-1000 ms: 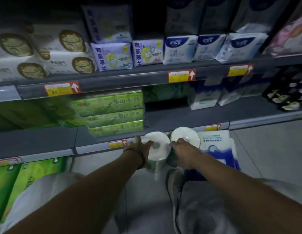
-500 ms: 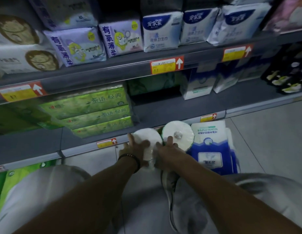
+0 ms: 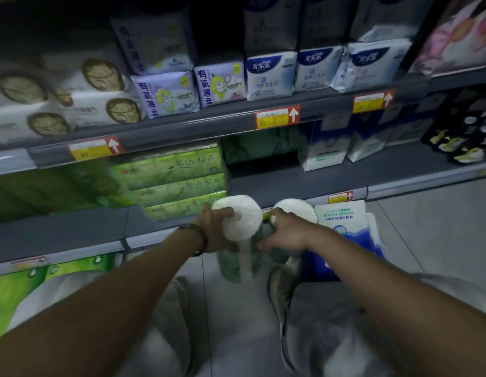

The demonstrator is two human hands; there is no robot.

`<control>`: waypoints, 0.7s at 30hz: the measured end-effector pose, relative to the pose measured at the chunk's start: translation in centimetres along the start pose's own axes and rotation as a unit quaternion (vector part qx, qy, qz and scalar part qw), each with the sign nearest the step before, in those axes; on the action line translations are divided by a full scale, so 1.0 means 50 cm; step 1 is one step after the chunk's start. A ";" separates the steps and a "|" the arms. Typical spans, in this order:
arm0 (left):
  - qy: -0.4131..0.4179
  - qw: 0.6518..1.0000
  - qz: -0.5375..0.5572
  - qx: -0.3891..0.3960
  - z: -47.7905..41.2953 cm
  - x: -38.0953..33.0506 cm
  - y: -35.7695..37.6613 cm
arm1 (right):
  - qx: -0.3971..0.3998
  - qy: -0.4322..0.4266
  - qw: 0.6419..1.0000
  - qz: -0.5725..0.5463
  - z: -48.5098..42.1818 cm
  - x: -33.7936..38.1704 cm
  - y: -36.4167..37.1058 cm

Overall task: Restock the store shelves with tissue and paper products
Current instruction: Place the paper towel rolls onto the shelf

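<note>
A green-wrapped pack of toilet rolls [image 3: 243, 257] with two white roll ends on top hangs just in front of the middle shelf's edge [image 3: 285, 183]. My left hand [image 3: 214, 229], with a dark bracelet on the wrist, grips the left roll end [image 3: 240, 217]. My right hand [image 3: 286, 231] clasps the pack below the right roll end [image 3: 296, 209]. A blue and white tissue pack [image 3: 345, 227] stands on the floor just right of my right hand.
Three stacked green tissue packs [image 3: 176, 180] lie on the middle shelf left of an open gap. White and blue packs [image 3: 324, 148] stand to the gap's right. The upper shelf [image 3: 223, 121] holds several pad packs. My knees and shoes are on the tiled floor below.
Both hands have lifted the roll pack up off the floor toward the middle shelf's front edge. The view has tilted up slightly.
</note>
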State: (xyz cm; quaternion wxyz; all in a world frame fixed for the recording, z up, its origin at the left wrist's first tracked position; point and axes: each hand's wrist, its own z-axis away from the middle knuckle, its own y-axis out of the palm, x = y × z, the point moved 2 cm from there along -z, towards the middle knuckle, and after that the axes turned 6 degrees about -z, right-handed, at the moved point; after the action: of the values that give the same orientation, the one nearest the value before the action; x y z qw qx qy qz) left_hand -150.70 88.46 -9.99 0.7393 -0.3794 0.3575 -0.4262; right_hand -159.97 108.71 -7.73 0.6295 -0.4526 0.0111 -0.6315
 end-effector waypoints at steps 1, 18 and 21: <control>0.019 1.000 -0.004 -0.005 0.014 0.000 -0.027 | 0.000 0.005 1.000 -0.009 0.010 0.003 -0.011; 0.101 0.952 0.283 -0.064 0.184 0.042 -0.127 | -0.038 -0.150 0.962 -0.224 0.072 0.101 0.036; 0.080 0.928 0.348 -0.107 0.182 0.048 -0.134 | -0.060 -0.157 0.950 -0.263 0.079 0.103 0.017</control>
State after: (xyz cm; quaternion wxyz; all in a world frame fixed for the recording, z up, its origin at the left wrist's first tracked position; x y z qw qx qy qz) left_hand -144.43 86.28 -0.52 0.7651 -0.2724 0.5687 -0.1302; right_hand -155.95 106.58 -3.06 0.4063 -0.5699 -0.1691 -0.6940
